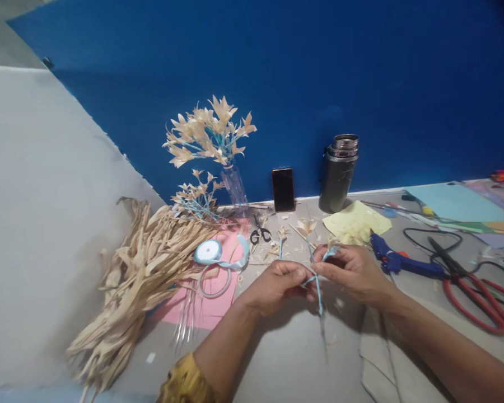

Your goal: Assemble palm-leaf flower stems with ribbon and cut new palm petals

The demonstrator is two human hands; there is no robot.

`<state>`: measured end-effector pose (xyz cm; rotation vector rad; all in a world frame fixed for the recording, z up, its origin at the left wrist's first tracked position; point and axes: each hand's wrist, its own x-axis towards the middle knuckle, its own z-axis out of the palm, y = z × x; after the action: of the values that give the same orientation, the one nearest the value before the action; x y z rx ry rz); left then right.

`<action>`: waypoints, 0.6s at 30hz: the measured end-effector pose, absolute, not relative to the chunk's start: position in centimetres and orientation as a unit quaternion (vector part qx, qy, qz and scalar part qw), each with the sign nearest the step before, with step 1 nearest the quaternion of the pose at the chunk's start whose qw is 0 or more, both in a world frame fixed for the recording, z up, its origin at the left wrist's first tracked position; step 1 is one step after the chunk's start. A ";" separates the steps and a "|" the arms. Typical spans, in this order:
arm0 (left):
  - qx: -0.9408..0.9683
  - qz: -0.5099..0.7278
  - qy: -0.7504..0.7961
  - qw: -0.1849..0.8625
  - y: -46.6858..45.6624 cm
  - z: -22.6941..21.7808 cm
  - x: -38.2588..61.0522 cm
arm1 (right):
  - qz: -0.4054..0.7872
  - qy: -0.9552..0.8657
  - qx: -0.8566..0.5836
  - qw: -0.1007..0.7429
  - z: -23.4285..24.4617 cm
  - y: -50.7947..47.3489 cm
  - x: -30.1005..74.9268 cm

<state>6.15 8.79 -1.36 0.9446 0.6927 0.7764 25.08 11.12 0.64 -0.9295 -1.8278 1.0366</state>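
Between both hands is a husk flower (306, 226) on a thin stem (319, 294) wrapped in light blue tape, its bare wire end pointing down. My left hand (279, 285) is closed, its thumb and fingers pinching beside the stem. My right hand (355, 271) is closed too, with thumb and finger at the stem's upper part. A strip of light blue ribbon (331, 252) shows at the right fingers, beside pale petals. Another small flower (283, 232) on a blue stem rises behind my left hand. The fingers hide part of the stems.
At left lie dried corn husks (147, 268), a ribbon roll (209, 251) and pink paper (218, 305). Behind stand a bottle of husk flowers (234, 187), a phone (283, 190) and a flask (339, 176). Small scissors (259, 232), a blue glue gun (399, 260) and red-handled scissors (474, 291) lie around.
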 end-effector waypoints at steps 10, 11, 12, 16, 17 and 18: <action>0.270 0.175 0.093 0.942 7.9 -4.9 7.7 | 0.636 -0.622 -0.271 0.368 0.1 10.6 24.9; 0.271 0.180 0.094 0.941 7.8 -4.9 8.0 | 0.642 -0.618 -0.266 0.367 0.1 10.6 24.9; 0.277 0.188 0.100 0.937 7.6 -4.9 8.2 | 0.647 -0.615 -0.263 0.366 0.1 10.6 24.9; 0.315 0.248 0.172 0.900 7.4 -3.9 8.4 | 0.633 -0.620 -0.278 0.371 0.4 10.4 25.0; 0.334 0.267 0.207 0.880 7.4 -3.5 8.4 | 0.615 -0.629 -0.290 0.376 0.6 10.3 25.0; 0.362 0.290 0.252 0.849 7.4 -3.1 8.4 | 0.586 -0.647 -0.305 0.382 0.8 10.3 25.0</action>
<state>8.36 7.40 -3.14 0.7634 0.5311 0.6109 25.03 10.32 0.75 -0.7776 -1.6495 1.4936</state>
